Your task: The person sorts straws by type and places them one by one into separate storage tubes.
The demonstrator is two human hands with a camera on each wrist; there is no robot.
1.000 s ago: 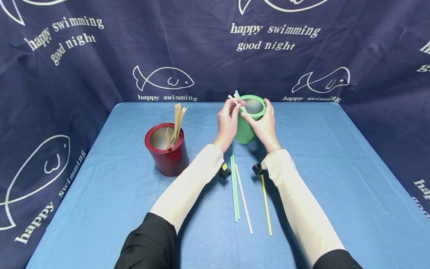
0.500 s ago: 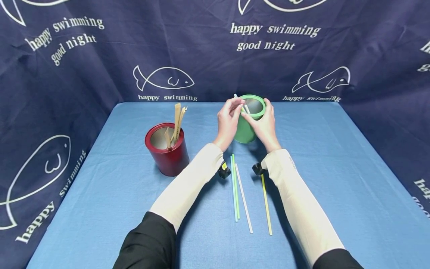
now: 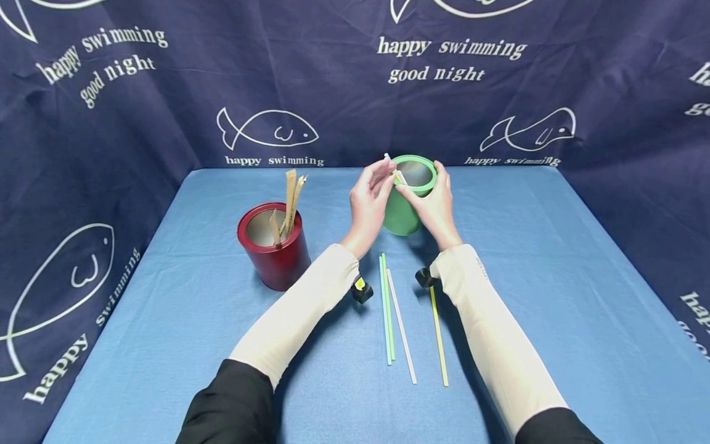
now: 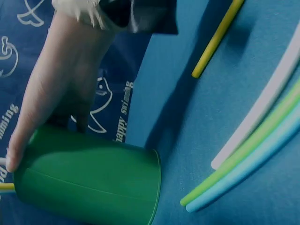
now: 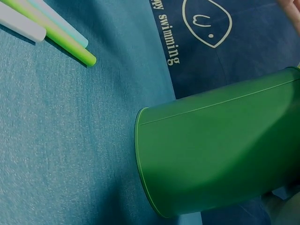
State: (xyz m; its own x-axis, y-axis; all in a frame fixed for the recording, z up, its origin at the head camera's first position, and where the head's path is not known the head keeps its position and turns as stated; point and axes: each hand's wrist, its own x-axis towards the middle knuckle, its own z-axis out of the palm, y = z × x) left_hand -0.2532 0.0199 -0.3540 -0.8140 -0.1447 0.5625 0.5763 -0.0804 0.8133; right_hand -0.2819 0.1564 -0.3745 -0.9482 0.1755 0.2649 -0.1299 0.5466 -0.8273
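A green can (image 3: 402, 213) stands on the table at the back, right of centre. My right hand (image 3: 432, 203) grips its right side near the rim, thumb toward me. Beside the left rim my left hand (image 3: 368, 200) has its thumb and fingers slightly apart, next to the straws in the can. A blue straw tip (image 3: 387, 156) pokes up behind the fingers, and yellow and white straws (image 3: 400, 177) lean at the rim. The left wrist view shows the right hand (image 4: 56, 84) over the can top. Left fingertips (image 5: 291, 11) appear at the right wrist view's corner.
A red can (image 3: 277, 265) holding several wooden sticks (image 3: 291, 200) stands on the left. Between the forearms lie a blue straw (image 3: 385, 314), a green straw (image 3: 389, 314), a white straw (image 3: 402, 327) and a yellow straw (image 3: 439, 339). A dark printed cloth (image 3: 355, 80) hangs behind.
The white straw slid down from the left fingers into the green can. Since then my left hand has shifted slightly left, while the straws stay at the rim. My right hand keeps its grip.
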